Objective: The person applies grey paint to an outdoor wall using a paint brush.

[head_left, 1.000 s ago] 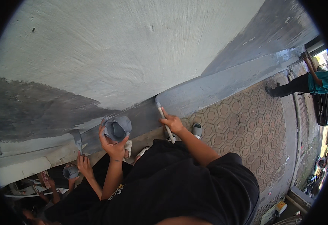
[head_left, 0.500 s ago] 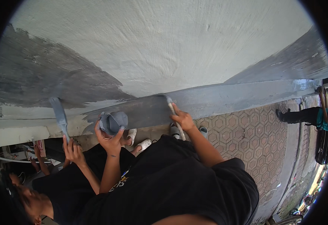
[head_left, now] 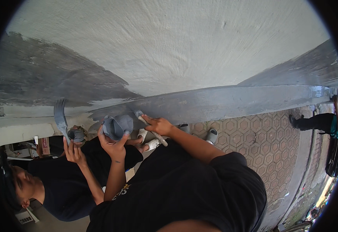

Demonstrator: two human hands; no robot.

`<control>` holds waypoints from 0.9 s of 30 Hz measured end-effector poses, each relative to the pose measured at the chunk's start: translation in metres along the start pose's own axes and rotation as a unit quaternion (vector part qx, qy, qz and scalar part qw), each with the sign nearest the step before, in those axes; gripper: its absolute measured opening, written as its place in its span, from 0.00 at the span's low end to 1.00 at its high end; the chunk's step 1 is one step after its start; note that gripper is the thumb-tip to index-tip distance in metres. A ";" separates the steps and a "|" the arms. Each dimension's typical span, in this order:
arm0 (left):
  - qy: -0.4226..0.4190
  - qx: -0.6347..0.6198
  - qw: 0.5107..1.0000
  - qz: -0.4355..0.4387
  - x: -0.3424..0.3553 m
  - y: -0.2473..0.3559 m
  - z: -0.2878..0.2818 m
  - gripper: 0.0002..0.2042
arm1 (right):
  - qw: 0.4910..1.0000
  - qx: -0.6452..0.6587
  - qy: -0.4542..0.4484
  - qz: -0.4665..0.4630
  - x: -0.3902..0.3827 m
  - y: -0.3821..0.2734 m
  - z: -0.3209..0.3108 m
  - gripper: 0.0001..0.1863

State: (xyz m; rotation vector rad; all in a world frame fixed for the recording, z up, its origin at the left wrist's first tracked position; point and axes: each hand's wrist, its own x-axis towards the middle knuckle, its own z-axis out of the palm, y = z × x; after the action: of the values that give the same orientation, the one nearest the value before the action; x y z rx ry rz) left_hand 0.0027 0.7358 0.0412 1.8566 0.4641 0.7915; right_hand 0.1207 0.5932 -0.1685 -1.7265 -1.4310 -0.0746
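Observation:
My left hand [head_left: 112, 144] grips a paint-smeared grey cup [head_left: 128, 123] below the wall's ledge, its mouth tilted toward me. To its right, my right hand [head_left: 158, 126] is closed round the pale handle of a paintbrush [head_left: 141, 117]. The brush's bristle end reaches the wet-looking dark grey band of the ledge [head_left: 176, 103], just above and right of the cup. Farther left, a co-worker's hand [head_left: 74, 152] holds another paintbrush [head_left: 61, 120], its grey bristles against the wall. A second small grey cup [head_left: 76, 134] is beside that hand.
The wall [head_left: 169, 46] is pale above, with dark grey painted patches at left and right. A co-worker in black stands close on my left. Hexagonal paving [head_left: 254, 147] runs along the right, where another person's dark-clad leg [head_left: 312, 120] shows. Sandals [head_left: 212, 136] are below me.
My right hand and paintbrush have moved left along the ledge, close to the cup. The co-worker's second cup has come into sight. My left hand stays nearly in place.

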 end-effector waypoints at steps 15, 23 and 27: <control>-0.068 -0.051 0.996 -0.010 0.000 -0.010 0.046 0.41 | 0.863 -0.229 0.297 0.338 -0.194 0.000 -0.201 0.11; -0.130 -0.037 0.990 0.029 0.009 0.002 0.077 0.41 | 0.860 -0.191 0.327 0.342 -0.176 0.001 -0.194 0.13; -0.147 -0.040 0.988 0.035 0.009 0.012 0.080 0.41 | 0.927 -0.081 0.238 0.279 -0.132 -0.012 -0.150 0.14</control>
State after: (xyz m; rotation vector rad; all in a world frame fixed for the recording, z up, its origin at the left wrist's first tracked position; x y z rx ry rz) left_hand 0.0653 0.6837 0.0341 1.8837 0.1780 0.5601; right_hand 0.1346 0.3960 -0.1395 -2.0168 -0.5651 -0.2870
